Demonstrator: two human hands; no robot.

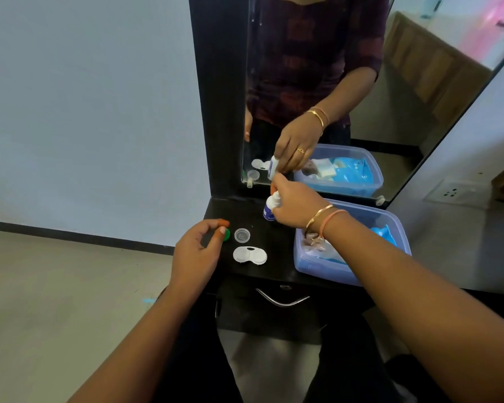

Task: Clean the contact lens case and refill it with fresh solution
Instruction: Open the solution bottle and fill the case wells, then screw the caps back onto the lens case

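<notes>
Black vanity shelf (233, 209) with lens case (250, 255)

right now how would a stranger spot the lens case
On the black table under the mirror, look left of the blue box. The lens case lies nearest the front edge, a white piece with two joined cups, unlike the single round cap behind it.

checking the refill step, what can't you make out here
Solution bottle: head view, right hand covers its top, cap state unknown.
Green cap: head view, left hand hides most of it; grip unclear.
Lens case: head view, too small to show liquid in wells.
</notes>
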